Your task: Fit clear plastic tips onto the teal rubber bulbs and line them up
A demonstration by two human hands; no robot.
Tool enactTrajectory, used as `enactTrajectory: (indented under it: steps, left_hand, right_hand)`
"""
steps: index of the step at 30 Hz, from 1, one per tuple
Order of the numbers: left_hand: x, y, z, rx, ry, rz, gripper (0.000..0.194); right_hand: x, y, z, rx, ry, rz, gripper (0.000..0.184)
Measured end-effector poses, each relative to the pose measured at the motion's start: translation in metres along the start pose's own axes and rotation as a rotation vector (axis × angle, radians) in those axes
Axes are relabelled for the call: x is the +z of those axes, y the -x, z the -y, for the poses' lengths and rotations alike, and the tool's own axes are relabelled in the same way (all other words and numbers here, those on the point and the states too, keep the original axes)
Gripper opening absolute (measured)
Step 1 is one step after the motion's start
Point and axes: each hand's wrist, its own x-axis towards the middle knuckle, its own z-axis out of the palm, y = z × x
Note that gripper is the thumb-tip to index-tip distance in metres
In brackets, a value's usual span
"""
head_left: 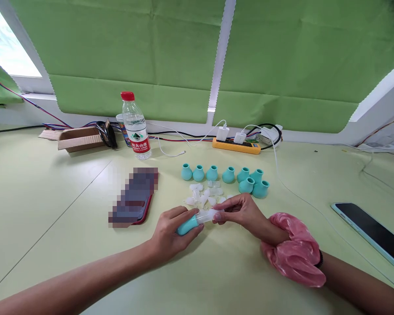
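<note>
Tabletop: pale yellow-green surface point(216, 284) before you, with green shades point(302, 65) hanging behind it.
Held teal bulb: lying slanted in your left hand point(169, 229), above the near middle of the table, a clear tube point(202, 217) extending from its end.
Left grip: your thumb and fingers are pressed around the bulb from both sides.
White tip: at the tube's far end, partly hidden by your right hand point(246, 214).
Right grip: your thumb and forefinger pinch this tip; you wear a pink scrunchie point(295, 251) on that wrist.
Translucent pieces: a loose scatter point(213, 191) just beyond your hands, some overlapping.
Standing bulbs: eight teal ones point(228, 176) behind the pieces, four in a row and four bunched to your right, necks up.
Phones: one in a red case point(146, 212) left of the pieces, partly pixelated; another in a pale blue case point(374, 234) at your far right.
Power strip: yellow-orange point(236, 145), near the wall, bearing two white chargers point(222, 133).
Bottle: red-capped point(136, 127), upright, between the strip and a cardboard box point(80, 139).
</note>
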Motion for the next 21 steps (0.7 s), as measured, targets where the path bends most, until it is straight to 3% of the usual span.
enactTrajectory:
  steps: [8,21]
  left_hand:
    - [-0.0011,0.0,-0.0007,0.05,-0.042,-0.005,0.022]
    - [-0.0001,0.0024,-0.0021,0.105,-0.169,0.03,0.022]
  right_hand:
    - [0.0054,-0.0018,-0.007,0.111,-0.255,0.104,0.016]
    - [0.0059,-0.002,-0.0014,0.143,-0.2,0.09,0.015]
